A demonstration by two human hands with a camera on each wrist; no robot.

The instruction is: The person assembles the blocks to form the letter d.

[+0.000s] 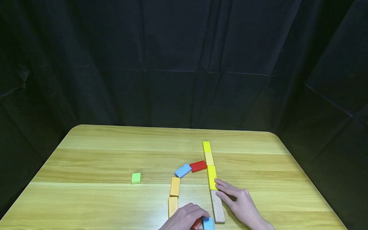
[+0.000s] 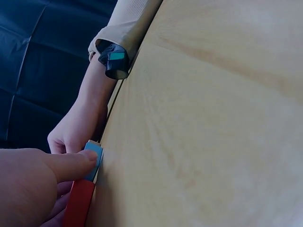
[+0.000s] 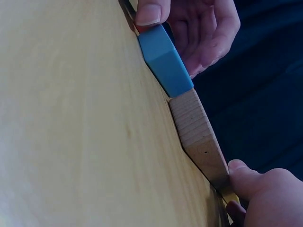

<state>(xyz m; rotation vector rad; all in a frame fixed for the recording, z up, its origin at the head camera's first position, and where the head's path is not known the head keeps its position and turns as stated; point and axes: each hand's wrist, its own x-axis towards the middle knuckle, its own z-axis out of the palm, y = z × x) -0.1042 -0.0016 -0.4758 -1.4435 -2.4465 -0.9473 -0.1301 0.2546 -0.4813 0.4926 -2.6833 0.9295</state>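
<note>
My left hand [image 1: 188, 215] pinches a blue block [image 1: 208, 223] at the front of the table. Its thumb lies on that block in the left wrist view. A red block [image 2: 78, 203] sits against the blue one, partly hidden by the hand. My right hand [image 1: 244, 204] rests against the right side of the line of blocks, its fingertips at a long yellow block [image 1: 211, 177] and its thumb on a grey-brown wooden block [image 1: 217, 207]. In the right wrist view, the blue block meets the wooden block's end.
Further up the line lie a pale yellow block [image 1: 209, 158] and a yellow block [image 1: 206, 146]. A red block [image 1: 198, 166], a blue block [image 1: 183, 170] and two orange blocks [image 1: 174, 186] curve leftward and down. A green block [image 1: 136, 178] lies apart at left.
</note>
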